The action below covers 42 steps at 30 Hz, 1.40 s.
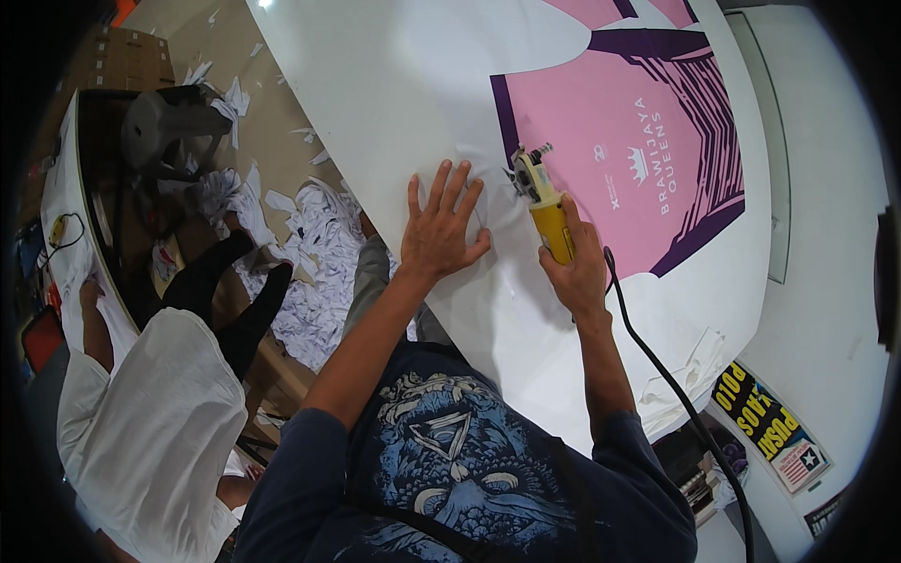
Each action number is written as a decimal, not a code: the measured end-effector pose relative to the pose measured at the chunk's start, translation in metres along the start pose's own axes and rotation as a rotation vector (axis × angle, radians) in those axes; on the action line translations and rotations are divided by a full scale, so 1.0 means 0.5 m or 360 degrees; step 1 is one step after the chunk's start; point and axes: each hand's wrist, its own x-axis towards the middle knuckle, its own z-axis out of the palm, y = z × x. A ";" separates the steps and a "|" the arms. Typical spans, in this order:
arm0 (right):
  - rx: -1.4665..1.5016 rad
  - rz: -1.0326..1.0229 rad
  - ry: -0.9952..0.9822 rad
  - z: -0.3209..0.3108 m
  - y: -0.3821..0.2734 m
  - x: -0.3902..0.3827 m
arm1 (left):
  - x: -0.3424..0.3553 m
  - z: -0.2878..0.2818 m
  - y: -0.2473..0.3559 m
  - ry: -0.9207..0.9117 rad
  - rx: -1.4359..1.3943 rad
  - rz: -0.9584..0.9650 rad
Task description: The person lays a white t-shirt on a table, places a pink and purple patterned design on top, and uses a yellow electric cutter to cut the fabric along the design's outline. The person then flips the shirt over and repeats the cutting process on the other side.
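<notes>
My right hand (580, 272) grips a yellow electric rotary fabric cutter (552, 230), its metal head at the lower left edge of a printed pink and purple jersey panel (591, 122). From the cutter a black cord (648, 352) runs down past my right forearm. Flat on the white fabric (511, 310) to the left lies my left hand (441, 220), fingers spread, holding nothing. The white fabric around the panel shows slight wrinkles between my two hands. The blade's contact with the cloth is too small to make out.
At left, heaped white scraps (314, 272) cover the floor beside a grey stool (174, 127). A person in a white shirt (155, 441) sits close by on my left. Crumpled white cloth (690, 375) lies at the table's right edge, near a wall with signs (774, 427).
</notes>
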 end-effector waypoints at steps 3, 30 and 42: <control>0.0004 -0.0004 -0.0001 0.001 -0.007 0.005 | 0.000 0.000 -0.001 -0.0012 -0.0011 -0.0005; -0.0005 0.0103 0.0092 0.052 -0.032 -0.033 | -0.001 0.002 -0.005 -0.0008 -0.0022 0.0006; -0.0037 0.0031 0.0140 0.053 -0.053 0.026 | -0.002 0.001 -0.004 -0.0014 -0.0058 0.0000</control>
